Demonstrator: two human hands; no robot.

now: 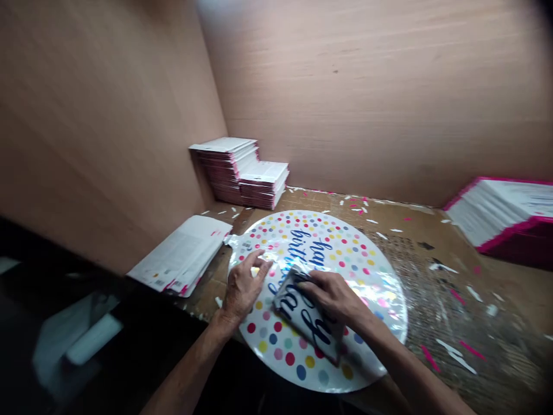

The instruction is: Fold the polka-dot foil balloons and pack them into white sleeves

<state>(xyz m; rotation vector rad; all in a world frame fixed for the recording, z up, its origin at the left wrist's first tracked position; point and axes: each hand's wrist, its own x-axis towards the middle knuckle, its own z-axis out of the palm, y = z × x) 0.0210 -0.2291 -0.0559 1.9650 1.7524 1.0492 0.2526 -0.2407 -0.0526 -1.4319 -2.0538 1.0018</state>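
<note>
A round white foil balloon [341,253] with coloured dots and dark blue script lies flat on the table. My left hand [244,285] presses on its left part, fingers spread toward the centre. My right hand [332,297] rests on a folded, shiny piece [302,317] with the same blue lettering, which lies on top of the round balloon. The grip on that piece is partly hidden by motion blur.
Stacks of white, pink-edged packs stand in the back corner [242,170], lie flat at the left [181,253] and sit at the right edge [505,216]. Pink and white paper scraps litter the cardboard-covered table [453,288]. Wooden walls close in the left and back.
</note>
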